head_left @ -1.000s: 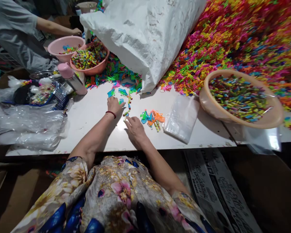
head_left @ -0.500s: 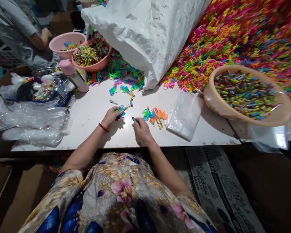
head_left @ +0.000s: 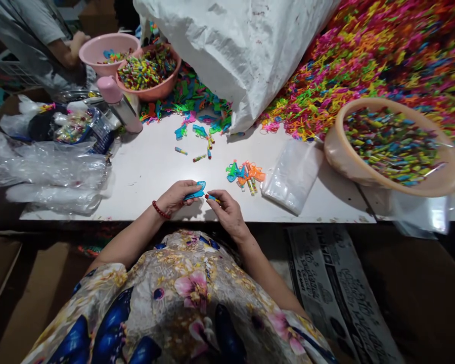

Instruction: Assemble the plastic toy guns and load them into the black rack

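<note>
Close to the table's front edge, my left hand [head_left: 176, 196] is closed on a blue plastic toy gun [head_left: 199, 188] with a mesh-like end. My right hand [head_left: 228, 213] pinches a small candy tube [head_left: 213, 198] in a blue and yellow wrapper, its dark red end facing the toy gun. A narrow gap separates the two. Beyond my hands lie a few loose tubes [head_left: 199, 158] and a green and blue toy gun [head_left: 181, 132]. Right of them sits a small pile of orange, green and blue toy guns [head_left: 255, 173] with wrapped tubes.
Clear plastic bags [head_left: 293, 174] lie at right beside a peach basin [head_left: 335, 151] of tubes. A white sack [head_left: 246, 60] and a colourful heap [head_left: 371, 55] fill the back. At left stand pink basins [head_left: 94, 58], a bottle [head_left: 123, 108] and plastic wrap [head_left: 60, 177]. Another person [head_left: 41, 45] is behind.
My left hand has drawn back toward me with the blue toy gun, away from the loose tubes. My right hand has turned its tube toward the toy gun. The view has shifted slightly.
</note>
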{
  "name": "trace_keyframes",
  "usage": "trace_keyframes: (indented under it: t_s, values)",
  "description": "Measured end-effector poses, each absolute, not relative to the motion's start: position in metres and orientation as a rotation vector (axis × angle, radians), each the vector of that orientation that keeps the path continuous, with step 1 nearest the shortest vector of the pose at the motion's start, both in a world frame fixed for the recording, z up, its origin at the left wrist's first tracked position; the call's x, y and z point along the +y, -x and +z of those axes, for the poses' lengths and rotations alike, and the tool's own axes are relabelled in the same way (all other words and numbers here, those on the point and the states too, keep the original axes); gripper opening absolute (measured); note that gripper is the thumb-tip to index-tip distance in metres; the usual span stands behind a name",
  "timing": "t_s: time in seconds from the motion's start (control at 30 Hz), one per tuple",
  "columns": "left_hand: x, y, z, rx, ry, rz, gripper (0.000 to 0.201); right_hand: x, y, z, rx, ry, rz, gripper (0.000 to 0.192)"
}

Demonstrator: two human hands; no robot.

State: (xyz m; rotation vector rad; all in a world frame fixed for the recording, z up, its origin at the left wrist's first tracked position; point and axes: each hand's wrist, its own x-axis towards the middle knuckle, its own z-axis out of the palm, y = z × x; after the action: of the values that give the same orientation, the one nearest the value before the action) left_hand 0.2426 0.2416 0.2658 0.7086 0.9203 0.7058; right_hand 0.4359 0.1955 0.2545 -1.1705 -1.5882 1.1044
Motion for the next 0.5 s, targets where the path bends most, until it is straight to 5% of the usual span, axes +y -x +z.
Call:
trace_keyframes:
  t_s: [0.5]
  values:
    - [0.2384,-0.2428,0.2677,0.852,-0.630,0.558,0.035,0.1897,-0.4444,0.2537,-1.716,1.082,0.922,0.018]
